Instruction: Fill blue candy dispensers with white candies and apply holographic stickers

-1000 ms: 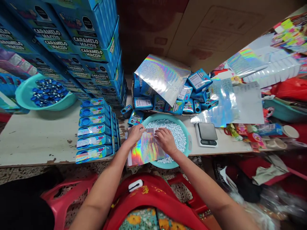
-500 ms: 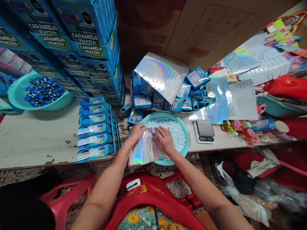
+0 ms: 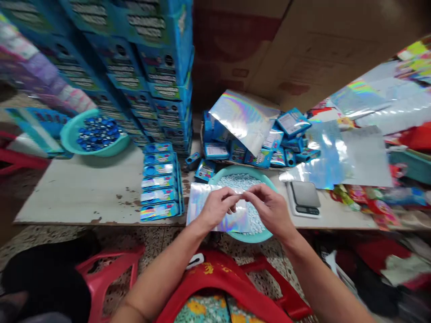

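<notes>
My left hand (image 3: 218,206) and my right hand (image 3: 267,208) meet fingertip to fingertip, both pinched. Whatever thin thing they hold between them is too small and blurred to make out. Below them, a holographic sticker sheet (image 3: 197,202) lies partly across a turquoise basin (image 3: 266,234). Small pale blue candies (image 3: 237,180) fill that basin. To the left stands a row of blue candy boxes (image 3: 158,183); the nearer ones carry shiny holographic strips on their faces, while the farther ones show round blue openings.
Tall stacks of blue boxes (image 3: 161,89) rise at the back left, beside a turquoise bowl (image 3: 117,149) of blue wrapped pieces. Behind the basin, a carton holds small blue boxes (image 3: 215,151) under another holographic sheet (image 3: 242,119). A digital scale (image 3: 305,197) sits right.
Both hands have lifted off the holographic sheet and come together above it, fingertips pinched. The view has shifted, so the table things appear farther right.
</notes>
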Available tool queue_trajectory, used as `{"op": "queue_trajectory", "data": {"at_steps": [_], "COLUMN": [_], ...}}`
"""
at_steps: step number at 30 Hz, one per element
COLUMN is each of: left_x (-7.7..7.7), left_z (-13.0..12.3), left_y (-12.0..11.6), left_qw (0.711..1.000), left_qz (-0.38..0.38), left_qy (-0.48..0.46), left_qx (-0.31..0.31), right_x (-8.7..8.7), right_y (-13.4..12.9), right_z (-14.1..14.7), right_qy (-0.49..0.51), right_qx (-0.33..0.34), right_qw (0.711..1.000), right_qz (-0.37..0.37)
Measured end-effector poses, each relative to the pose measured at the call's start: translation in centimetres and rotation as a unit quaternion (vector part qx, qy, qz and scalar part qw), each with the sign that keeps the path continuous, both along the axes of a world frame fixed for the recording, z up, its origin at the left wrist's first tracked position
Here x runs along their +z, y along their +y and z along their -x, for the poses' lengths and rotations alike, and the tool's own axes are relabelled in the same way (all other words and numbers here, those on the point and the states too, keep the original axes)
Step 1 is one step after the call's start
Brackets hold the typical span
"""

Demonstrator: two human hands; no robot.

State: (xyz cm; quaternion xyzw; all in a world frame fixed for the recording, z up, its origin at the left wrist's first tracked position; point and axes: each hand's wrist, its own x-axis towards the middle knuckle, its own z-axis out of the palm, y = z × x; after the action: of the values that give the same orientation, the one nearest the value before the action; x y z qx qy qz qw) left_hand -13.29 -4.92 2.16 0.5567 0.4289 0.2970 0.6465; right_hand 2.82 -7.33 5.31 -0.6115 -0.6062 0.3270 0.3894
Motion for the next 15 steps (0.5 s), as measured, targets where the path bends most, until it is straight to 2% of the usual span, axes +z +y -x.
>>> {"op": "queue_trajectory", "data": {"at_steps": [2, 4, 7, 9, 11, 13, 15], "left_x": [3.1, 5.9, 8.6, 9.0, 8.4, 7.2, 5.7], "left_z": [2.3, 5.8, 12.5, 16.6, 19.8, 21.8, 22.7], "left_y": [-1.0, -1.6, -1.3, 0.0, 1.9, 3.8, 5.2], "left_qw": [0.998, 0.985, 0.961, 0.956, 0.959, 0.961, 0.965], "left_qz": [-0.037, -0.098, -0.133, -0.130, -0.132, -0.140, -0.136], "left_qy": [0.050, 0.116, 0.198, 0.209, 0.196, 0.186, 0.171], "left_qx": [0.032, 0.077, 0.142, 0.158, 0.156, 0.151, 0.143], "right_x": [0.9, 1.7, 2.4, 2.4, 2.1, 1.4, 0.3], "right_y": [0.1, 0.8, 2.8, 4.7, 6.7, 8.2, 9.1], "right_z": [2.1, 5.2, 11.4, 15.5, 18.8, 20.8, 21.7], "right_qy": [0.033, 0.070, 0.096, 0.074, 0.038, 0.004, -0.029], "right_qx": [-0.010, -0.006, 0.038, 0.049, 0.037, 0.023, 0.014], "right_qw": [0.999, 0.997, 0.994, 0.994, 0.995, 0.996, 0.996], "right_qz": [0.005, -0.008, -0.047, -0.070, -0.083, -0.083, -0.079]}}
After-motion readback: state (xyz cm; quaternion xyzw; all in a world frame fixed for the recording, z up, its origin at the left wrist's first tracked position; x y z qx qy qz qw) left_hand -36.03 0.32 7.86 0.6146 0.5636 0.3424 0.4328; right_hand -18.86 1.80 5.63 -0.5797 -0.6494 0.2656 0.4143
